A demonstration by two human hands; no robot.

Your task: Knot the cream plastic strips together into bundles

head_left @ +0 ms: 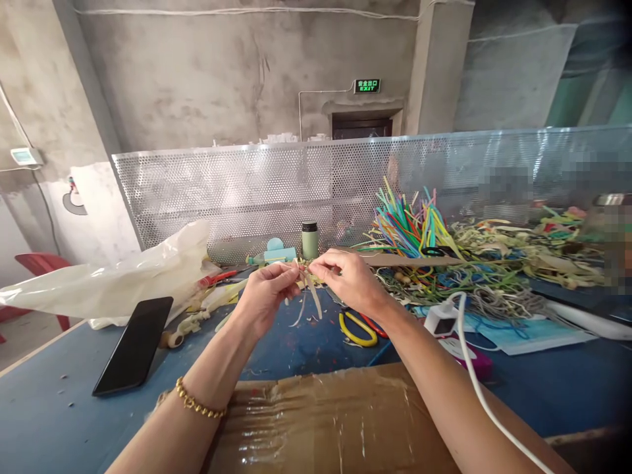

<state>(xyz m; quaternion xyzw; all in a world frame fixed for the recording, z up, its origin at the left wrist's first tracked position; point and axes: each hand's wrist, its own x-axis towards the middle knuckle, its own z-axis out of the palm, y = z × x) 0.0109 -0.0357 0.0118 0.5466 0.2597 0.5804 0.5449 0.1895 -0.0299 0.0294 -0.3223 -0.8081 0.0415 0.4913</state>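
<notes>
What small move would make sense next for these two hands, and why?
Perhaps the right hand should draw one of the pale strips gently taut while the left hand holds on. The left hand seems to pinch them, the right is close by, and their ends dangle loose above the blue table. The right hand's exact grip is too small to tell.

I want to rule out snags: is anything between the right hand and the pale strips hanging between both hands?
Nothing visible. The right hand is right beside the pale strips, near the left hand. The green bottle stands beyond them; the yellow handle lies lower, on the table.
</notes>
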